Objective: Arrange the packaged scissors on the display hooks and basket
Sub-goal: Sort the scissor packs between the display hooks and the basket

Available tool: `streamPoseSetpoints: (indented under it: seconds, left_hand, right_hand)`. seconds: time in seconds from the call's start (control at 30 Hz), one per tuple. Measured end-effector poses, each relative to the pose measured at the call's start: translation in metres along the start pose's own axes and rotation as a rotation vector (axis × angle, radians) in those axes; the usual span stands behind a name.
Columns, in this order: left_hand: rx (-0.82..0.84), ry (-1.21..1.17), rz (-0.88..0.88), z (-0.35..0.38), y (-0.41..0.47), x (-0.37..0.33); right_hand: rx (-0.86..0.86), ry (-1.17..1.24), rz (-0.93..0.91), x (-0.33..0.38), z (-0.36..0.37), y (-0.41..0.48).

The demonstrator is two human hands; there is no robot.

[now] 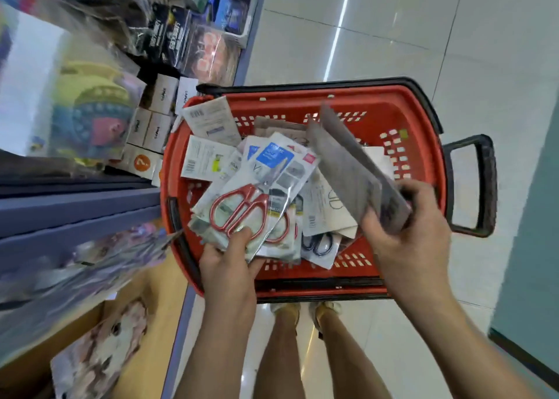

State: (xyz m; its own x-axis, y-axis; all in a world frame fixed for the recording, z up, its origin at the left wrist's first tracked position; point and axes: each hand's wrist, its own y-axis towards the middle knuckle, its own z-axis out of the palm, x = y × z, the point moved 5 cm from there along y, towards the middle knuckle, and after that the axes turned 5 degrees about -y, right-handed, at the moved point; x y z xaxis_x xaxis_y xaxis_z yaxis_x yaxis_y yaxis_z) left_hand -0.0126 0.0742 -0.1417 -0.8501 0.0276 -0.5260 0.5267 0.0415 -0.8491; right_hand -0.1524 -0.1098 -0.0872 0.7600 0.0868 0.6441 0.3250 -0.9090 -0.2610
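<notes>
A red shopping basket (393, 108) stands on the floor in front of me, filled with several packaged scissors. My left hand (230, 262) grips a stack of packs at the basket's near left; the top pack (242, 205) shows red-handled scissors under clear plastic. My right hand (405, 235) holds a blurred grey pack (348, 162) tilted up over the basket's right side. A pack with dark-handled scissors (320, 244) lies near the front wall. Other packs (208, 156) lie face down, showing barcodes.
Store shelving (75, 208) with bagged toys and boxed goods (157, 120) runs along the left, touching the basket's left rim. The basket's black handle (475, 186) sticks out to the right. Glossy tiled floor (453, 50) lies beyond. My legs and feet (305, 311) stand just behind the basket.
</notes>
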Motion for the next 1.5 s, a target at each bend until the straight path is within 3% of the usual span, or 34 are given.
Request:
streamPoseSetpoints:
  seconds: [0.1,0.27,0.37,0.43,0.53,0.6,0.7,0.87,1.0,1.2,1.33,1.5]
  left_hand:
    - [-0.020,0.046,0.015,0.001,0.015,0.013]
    - [0.063,0.243,0.046,-0.008,0.032,0.021]
    - [0.092,0.278,0.028,-0.013,0.039,0.019]
    - [0.052,0.363,0.107,-0.018,0.041,0.014]
    - [-0.015,0.442,0.180,-0.025,0.042,0.005]
    - [-0.004,0.433,0.183,-0.023,0.042,0.002]
    - [0.038,0.361,0.105,-0.018,0.046,0.010]
    - [0.177,0.419,0.095,-0.009,0.050,0.015]
    - [0.125,0.445,0.200,-0.017,0.048,-0.004]
    - [0.009,0.296,0.305,-0.039,0.015,-0.039]
    - [-0.060,0.312,0.380,-0.053,-0.005,-0.059]
    - [-0.027,0.226,0.409,-0.032,-0.029,-0.069]
  right_hand:
    - [0.287,-0.038,0.068,-0.015,0.032,-0.020]
    - [0.571,-0.218,-0.096,-0.026,0.083,-0.045]
    - [0.732,-0.143,-0.029,-0.040,0.108,-0.047]
    - [0.816,-0.036,0.046,-0.042,0.120,-0.045]
    - [0.595,0.137,0.207,-0.050,0.127,-0.020]
    - [0.511,0.110,0.309,-0.062,0.133,-0.004]
    - [0.559,-0.020,0.366,-0.073,0.150,0.002]
    - [0.699,0.304,0.530,-0.059,0.171,-0.007]
    - [0.620,0.500,0.656,-0.070,0.164,-0.008]
    - [0.590,0.474,0.513,-0.075,0.109,0.007]
    - [0.566,0.526,0.514,-0.077,0.083,0.012]
    - [0.619,0.492,0.340,-0.055,0.061,0.018]
